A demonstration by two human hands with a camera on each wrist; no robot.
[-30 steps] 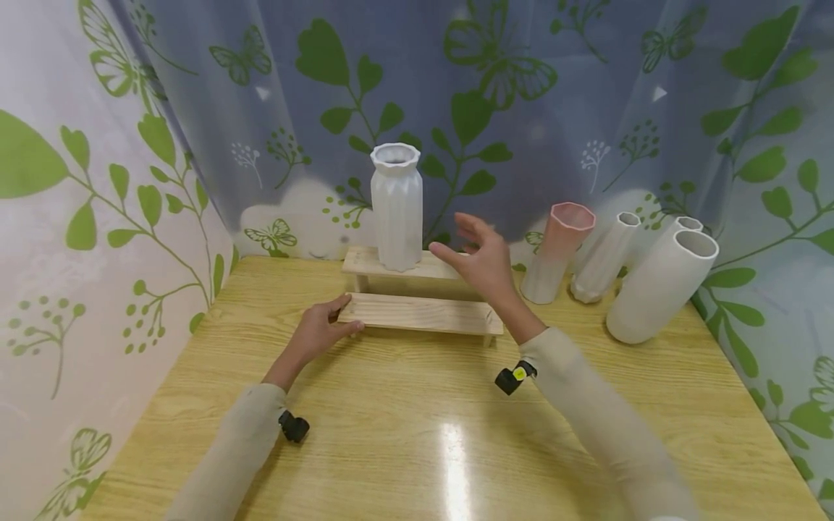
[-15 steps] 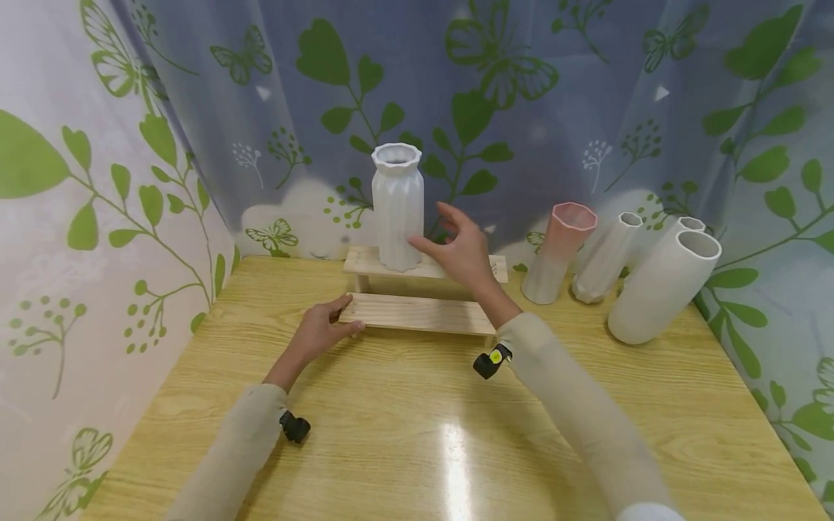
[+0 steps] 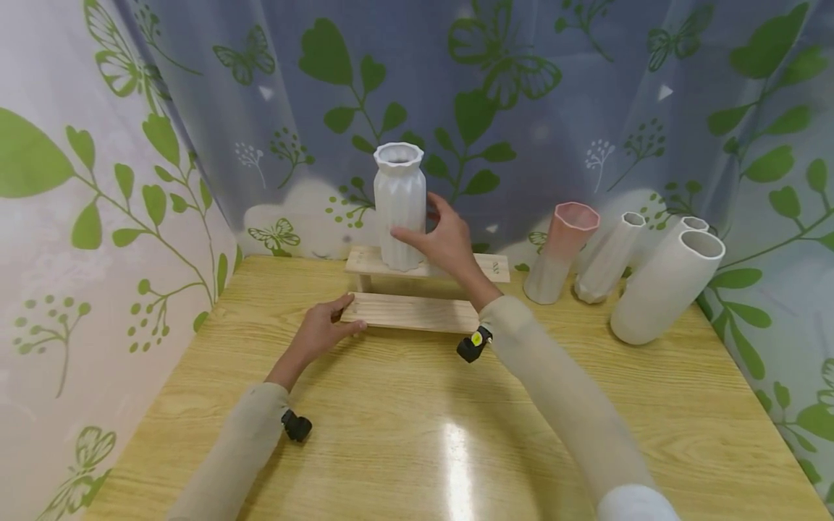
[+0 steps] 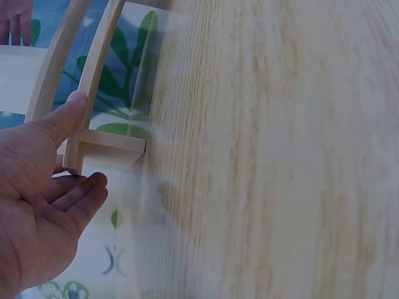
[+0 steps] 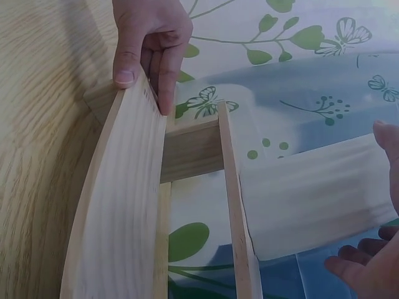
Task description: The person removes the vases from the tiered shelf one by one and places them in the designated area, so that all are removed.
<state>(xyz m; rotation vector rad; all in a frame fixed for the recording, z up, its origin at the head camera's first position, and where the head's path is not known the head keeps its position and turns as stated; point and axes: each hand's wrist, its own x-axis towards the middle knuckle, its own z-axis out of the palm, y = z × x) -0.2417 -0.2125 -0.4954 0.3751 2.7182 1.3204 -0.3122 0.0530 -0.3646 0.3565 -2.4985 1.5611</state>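
A white fluted vase (image 3: 395,206) stands upright on the upper board of a two-step wooden stand (image 3: 410,312). My left hand (image 3: 318,331) grips the left end of the lower board; in the left wrist view its thumb lies on the board's edge (image 4: 98,62). My right hand (image 3: 446,242) is at the vase's right side, thumb in front of the body and fingers by its far edge. Beside the vase (image 5: 312,193) in the right wrist view, the right fingers (image 5: 346,268) are spread, with a gap between them and the vase. Whether the thumb touches it, I cannot tell.
To the right on the wooden table (image 3: 391,427) stand a pink-and-white vase (image 3: 554,257), a slim white vase (image 3: 606,264) and a wide white vase (image 3: 664,289). Another white vase is partly hidden behind the wide one. A patterned curtain (image 3: 534,137) hangs behind.
My right hand has moved left, from the stand's right part to the side of the white vase. The left hand keeps its grip on the stand, and the vase stays put.
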